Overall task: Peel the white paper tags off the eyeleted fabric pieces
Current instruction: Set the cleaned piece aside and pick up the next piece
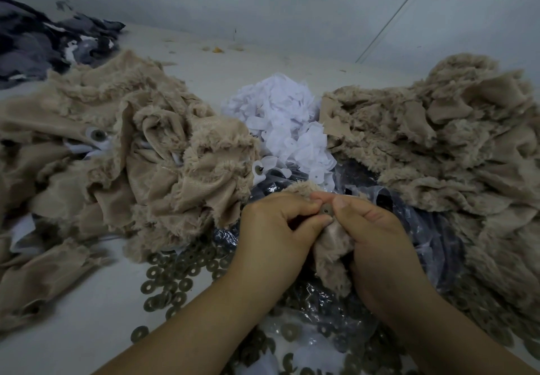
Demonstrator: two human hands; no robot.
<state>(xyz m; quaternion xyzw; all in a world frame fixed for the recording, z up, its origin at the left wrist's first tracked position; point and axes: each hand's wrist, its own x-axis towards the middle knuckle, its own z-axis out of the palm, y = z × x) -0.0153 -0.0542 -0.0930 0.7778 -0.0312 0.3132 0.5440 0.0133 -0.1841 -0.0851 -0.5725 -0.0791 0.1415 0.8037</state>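
A: Both hands pinch one beige furry fabric piece (pixel 333 246) at its round metal eyelet (pixel 326 210): left hand (pixel 274 228), right hand (pixel 377 237).

B: Around them?

A: Beyond the fingers, a heap of white paper tags (pixel 286 123). Beige fur piles on each side. Flat olive rings (pixel 175 281) under the left wrist, on crinkled clear plastic (pixel 432 228). No writing is readable; a tag on the held piece cannot be seen.

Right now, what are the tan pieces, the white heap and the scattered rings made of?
Tan pieces: plush faux fur, shaggy pile, smooth knit backing.
White heap: thin paper or nonwoven; crumpled, matte, punched holes.
Rings: flat dull olive washers; plastic or metal, cannot tell.
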